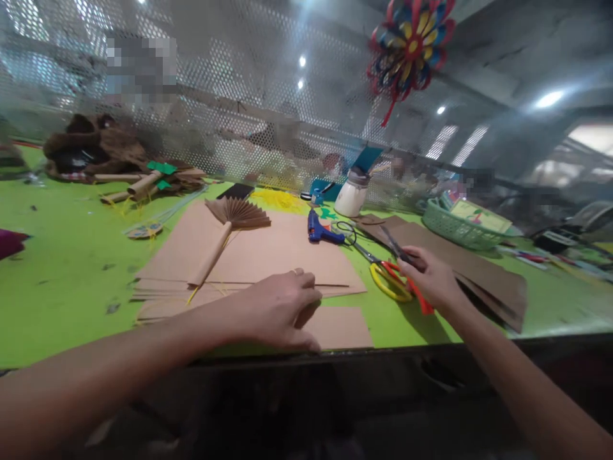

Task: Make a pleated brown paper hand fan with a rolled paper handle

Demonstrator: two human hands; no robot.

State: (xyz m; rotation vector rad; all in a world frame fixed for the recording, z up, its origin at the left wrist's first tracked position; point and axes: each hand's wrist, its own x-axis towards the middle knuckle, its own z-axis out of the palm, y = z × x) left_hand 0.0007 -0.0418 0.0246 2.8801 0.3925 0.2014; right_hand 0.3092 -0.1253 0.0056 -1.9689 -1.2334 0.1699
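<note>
My left hand (287, 306) rests over brown paper, fingers bent and thumb apart, holding nothing that I can see. Under and beside it lies a small piece of brown paper (347, 327) at the table's front edge. Behind it is a stack of larger brown sheets (287, 255). On that stack lies a pleated paper fan (239, 214) joined to a rolled paper tube (213, 255). My right hand (431, 278) is closed on a dark narrow tool (396, 246) with a pointed end; its exact kind is unclear. Just beneath are scissors (390, 284) with yellow and red handles.
A blue glue gun (322, 230) lies behind the scissors. Further back are yellow shreds (278, 199) and a white container (352, 195). Dark brown sheets (454, 259) and a green basket (460, 227) are at right. Paper rolls (148, 182) lie at back left; a mesh screen stands behind.
</note>
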